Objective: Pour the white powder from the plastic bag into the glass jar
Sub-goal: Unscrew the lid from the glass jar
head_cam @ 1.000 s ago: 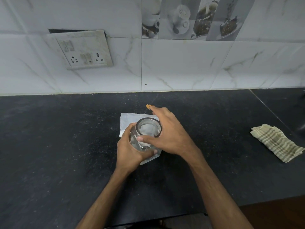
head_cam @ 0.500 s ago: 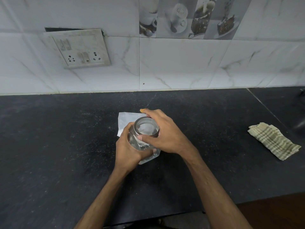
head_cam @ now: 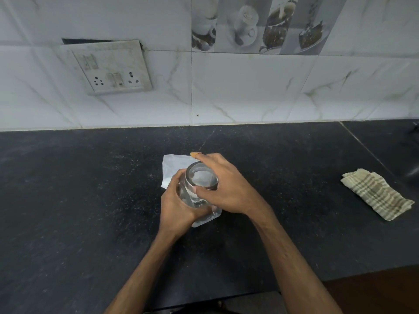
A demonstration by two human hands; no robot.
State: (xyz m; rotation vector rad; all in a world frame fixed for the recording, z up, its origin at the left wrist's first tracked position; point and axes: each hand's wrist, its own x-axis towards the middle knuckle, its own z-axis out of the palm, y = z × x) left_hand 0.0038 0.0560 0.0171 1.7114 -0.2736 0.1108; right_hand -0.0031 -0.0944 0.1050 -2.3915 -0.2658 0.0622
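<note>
Head view: glass jar (head_cam: 200,184) at centre of worktop (head_cam: 79,200), long axis upright, metal-rimmed top pointing up toward camera. Grip of left hand (head_cam: 179,207) wrapped round jar body; grip of right hand (head_cam: 226,189) curled round rim. Under jar, plastic bag (head_cam: 174,166) lies flat, long axis far-left to near-right. Well apart at right, checked cloth (head_cam: 376,193).

Countertop (head_cam: 90,223): dark speckled stone.
Plastic bag (head_cam: 173,165): lies flat beneath the grip.
Cloth (head_cam: 376,196): folded, checked, well right of the grip.
</note>
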